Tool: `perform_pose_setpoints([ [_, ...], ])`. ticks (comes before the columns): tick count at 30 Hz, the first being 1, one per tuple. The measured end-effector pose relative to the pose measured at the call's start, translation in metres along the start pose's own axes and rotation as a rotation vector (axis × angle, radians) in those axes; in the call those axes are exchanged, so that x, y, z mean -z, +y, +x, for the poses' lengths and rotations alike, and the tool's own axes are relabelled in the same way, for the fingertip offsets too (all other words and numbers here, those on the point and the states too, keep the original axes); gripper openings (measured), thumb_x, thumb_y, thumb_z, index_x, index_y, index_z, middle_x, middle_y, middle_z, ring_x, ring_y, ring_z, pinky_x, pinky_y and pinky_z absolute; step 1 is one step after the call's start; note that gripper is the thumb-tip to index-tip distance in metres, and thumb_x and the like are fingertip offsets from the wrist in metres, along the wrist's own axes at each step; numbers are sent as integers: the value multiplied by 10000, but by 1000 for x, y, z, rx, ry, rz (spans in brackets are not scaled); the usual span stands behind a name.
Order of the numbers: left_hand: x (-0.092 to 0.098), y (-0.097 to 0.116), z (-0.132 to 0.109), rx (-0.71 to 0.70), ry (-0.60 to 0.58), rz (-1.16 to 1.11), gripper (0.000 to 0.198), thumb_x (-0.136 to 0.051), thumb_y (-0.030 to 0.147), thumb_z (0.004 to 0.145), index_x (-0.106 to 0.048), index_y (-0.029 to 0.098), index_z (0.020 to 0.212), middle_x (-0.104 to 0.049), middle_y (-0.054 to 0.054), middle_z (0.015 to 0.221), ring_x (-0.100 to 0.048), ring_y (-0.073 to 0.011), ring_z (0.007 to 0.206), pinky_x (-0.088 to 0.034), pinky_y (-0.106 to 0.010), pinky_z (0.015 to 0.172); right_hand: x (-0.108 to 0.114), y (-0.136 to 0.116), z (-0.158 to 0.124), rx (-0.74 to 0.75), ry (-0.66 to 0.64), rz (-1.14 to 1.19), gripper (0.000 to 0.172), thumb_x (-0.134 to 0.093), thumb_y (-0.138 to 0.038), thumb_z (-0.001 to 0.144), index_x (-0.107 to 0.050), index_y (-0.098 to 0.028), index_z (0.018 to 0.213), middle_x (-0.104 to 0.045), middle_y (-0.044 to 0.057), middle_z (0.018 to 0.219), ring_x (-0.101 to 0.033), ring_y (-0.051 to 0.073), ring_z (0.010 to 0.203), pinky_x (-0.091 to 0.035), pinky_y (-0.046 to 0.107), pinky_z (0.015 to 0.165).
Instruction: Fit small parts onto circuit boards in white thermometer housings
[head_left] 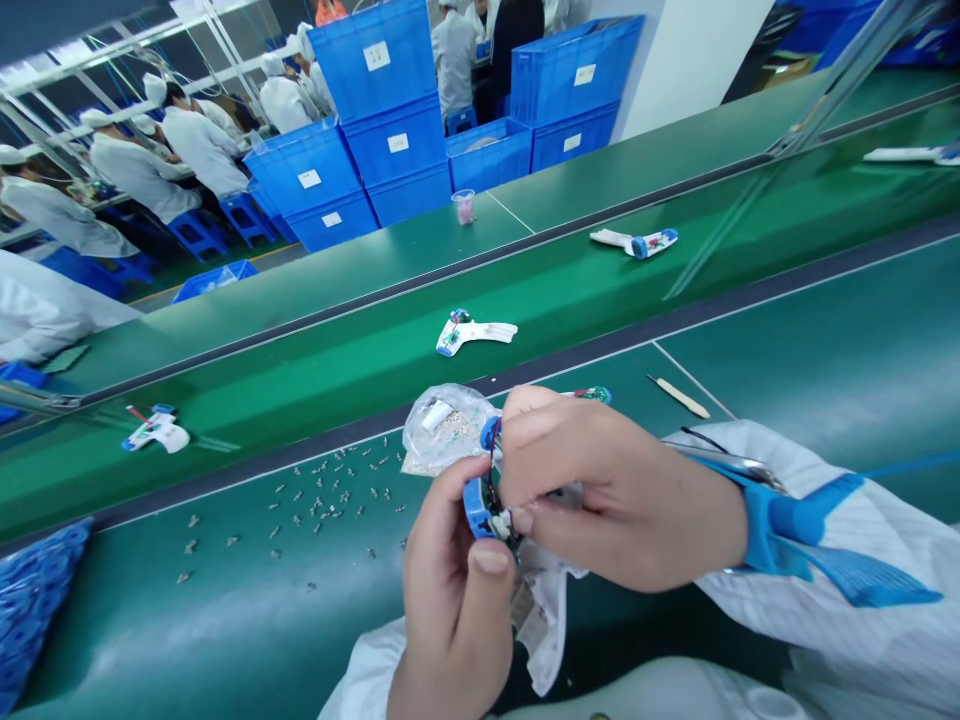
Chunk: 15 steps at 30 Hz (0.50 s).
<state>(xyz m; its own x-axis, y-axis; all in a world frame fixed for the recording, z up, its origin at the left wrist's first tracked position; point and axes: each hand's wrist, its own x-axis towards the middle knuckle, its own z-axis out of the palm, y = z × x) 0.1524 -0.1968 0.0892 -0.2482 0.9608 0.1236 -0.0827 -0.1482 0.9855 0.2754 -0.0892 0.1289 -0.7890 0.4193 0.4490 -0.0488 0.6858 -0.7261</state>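
Note:
My left hand [461, 600] grips a white gun-shaped plastic housing [551, 615], thumb and fingers closed around its blue end [474, 508]. A circuit board and a white connector [501, 524] show inside that end. My right hand [600, 485] is closed over it, fingertips pinched beside the connector; what they hold is hidden. Thin dark and red wires [493, 468] run up to a small blue part [490, 433] against the right fingers. A blue strap [795, 535] circles my right wrist. Behind my hands lies a clear bag of small parts [450, 425].
Small metal pieces [330, 500] lie scattered on the green bench. A pointed stick tool [679, 396] rests at right. Several similar housings [476, 332] sit on the green conveyor belt [360, 350]. Beyond are a plastic cup [464, 207], stacked blue crates [394, 145] and workers in white.

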Motion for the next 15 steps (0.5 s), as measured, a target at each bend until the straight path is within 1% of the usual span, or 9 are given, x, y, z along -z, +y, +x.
perform_pose_setpoints([
  [3, 0, 0, 1, -17, -16, 32, 300, -488, 462, 926, -575, 415, 1209, -649, 20, 1135, -627, -180, 988, -479, -273, 868, 3, -2, 2, 6, -37, -25, 249, -427, -60, 754, -500, -147, 533, -483, -22, 512, -368, 85, 549, -323, 278, 667],
  [8, 2, -2, -1, -35, 22, 162, 313, -489, 455, 928, -575, 408, 1225, -667, 23, 1062, -623, -140, 862, -480, -224, 782, 9, -4, 4, 2, -79, -52, 259, -426, -55, 751, -460, -144, 509, -457, -23, 504, -343, 85, 550, -300, 279, 647],
  [11, 4, -2, -2, -43, 26, 195, 330, -481, 467, 928, -564, 405, 1242, -654, 19, 1107, -616, -146, 882, -474, -232, 781, 11, -5, 6, 3, -112, -60, 273, -417, -56, 761, -442, -146, 505, -448, -25, 503, -328, 87, 552, -295, 276, 643],
  [15, 5, -3, -2, -48, 14, 216, 334, -471, 464, 934, -544, 407, 1256, -633, 25, 1165, -604, -160, 965, -465, -242, 832, 12, -6, 7, 4, -126, -80, 279, -414, -67, 772, -442, -147, 506, -450, -22, 505, -321, 90, 551, -288, 278, 640],
])
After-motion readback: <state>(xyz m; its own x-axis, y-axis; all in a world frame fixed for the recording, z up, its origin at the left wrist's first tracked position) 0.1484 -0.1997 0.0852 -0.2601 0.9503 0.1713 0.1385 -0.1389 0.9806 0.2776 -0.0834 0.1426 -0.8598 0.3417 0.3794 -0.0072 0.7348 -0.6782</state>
